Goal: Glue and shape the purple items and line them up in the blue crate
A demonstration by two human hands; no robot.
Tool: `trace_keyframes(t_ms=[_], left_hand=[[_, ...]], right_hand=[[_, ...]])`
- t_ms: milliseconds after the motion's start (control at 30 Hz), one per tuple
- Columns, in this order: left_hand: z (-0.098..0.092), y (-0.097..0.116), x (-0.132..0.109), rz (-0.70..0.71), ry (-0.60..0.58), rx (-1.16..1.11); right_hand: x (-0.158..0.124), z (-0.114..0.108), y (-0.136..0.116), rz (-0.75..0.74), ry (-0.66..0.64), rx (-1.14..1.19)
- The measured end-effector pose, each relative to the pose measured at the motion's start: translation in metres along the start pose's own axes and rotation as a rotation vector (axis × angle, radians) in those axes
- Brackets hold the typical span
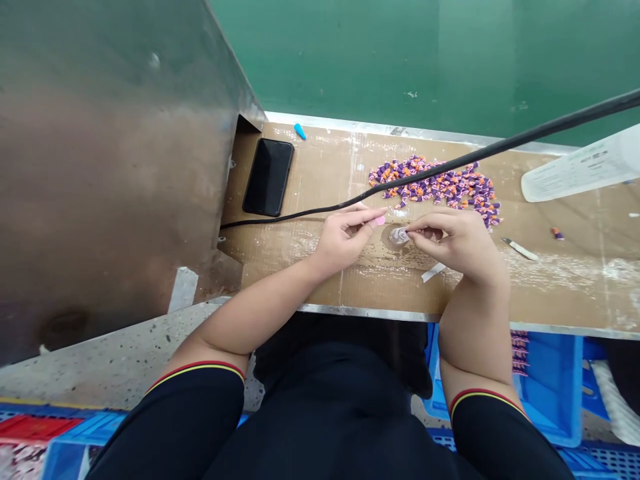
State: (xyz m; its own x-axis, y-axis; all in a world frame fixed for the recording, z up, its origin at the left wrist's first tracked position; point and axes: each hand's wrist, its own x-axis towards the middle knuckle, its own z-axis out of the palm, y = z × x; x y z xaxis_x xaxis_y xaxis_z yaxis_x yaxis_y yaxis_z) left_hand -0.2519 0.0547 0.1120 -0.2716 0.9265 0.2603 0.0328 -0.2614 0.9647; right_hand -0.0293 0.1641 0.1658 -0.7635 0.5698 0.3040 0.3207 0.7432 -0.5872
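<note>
My left hand [345, 239] pinches a small pink piece [381, 221] between thumb and fingertips, above the cardboard-covered bench. Just right of it, my right hand [457, 240] is closed, its thumb and fingertips at a small clear, crinkled-looking piece [399, 235]. I cannot make out whether the fingers grip this clear piece or something tiny at its edge. Behind both hands lies a spread pile of small purple and orange pieces [440, 183]. A white strip [433, 272] rests on the cardboard below my right hand.
A black cable [450, 163] crosses above the bench. A phone [269, 177] and a small blue piece [299, 131] lie at left. At right are a translucent bottle [575, 165], a small knife-like tool [520, 249] and one loose purple-orange piece [557, 233]. A metal cabinet [115, 160] borders the left.
</note>
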Motion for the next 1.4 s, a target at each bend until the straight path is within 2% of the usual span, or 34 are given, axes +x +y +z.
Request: trace_keyframes(t_ms=[200, 367, 500, 667, 900, 1133, 1400], left_hand=[[0.005, -0.006, -0.003, -0.193, 0.049, -0.126], [0.004, -0.004, -0.003, -0.251, 0.014, -0.234], [0.001, 0.001, -0.002, -0.339, -0.018, -0.305], [-0.003, 0.003, -0.005, -0.386, -0.083, -0.377], [-0.002, 0.008, -0.009, -0.387, -0.063, -0.436], [-0.002, 0.007, -0.013, -0.365, -0.075, -0.355], [0.005, 0.016, -0.01, -0.35, -0.002, -0.524]], right_hand=[[0.005, 0.019, -0.023, 0.043, 0.24, 0.171], [0.004, 0.042, -0.041, 0.109, 0.41, 0.291], [-0.007, 0.059, -0.053, 0.184, 0.503, 0.215], [-0.016, 0.079, -0.057, 0.148, 0.666, 0.098], [-0.011, 0.086, -0.06, 0.064, 0.711, 0.091], [-0.014, 0.086, -0.057, 0.129, 0.652, 0.094], [-0.012, 0.085, -0.055, 0.067, 0.637, 0.037]])
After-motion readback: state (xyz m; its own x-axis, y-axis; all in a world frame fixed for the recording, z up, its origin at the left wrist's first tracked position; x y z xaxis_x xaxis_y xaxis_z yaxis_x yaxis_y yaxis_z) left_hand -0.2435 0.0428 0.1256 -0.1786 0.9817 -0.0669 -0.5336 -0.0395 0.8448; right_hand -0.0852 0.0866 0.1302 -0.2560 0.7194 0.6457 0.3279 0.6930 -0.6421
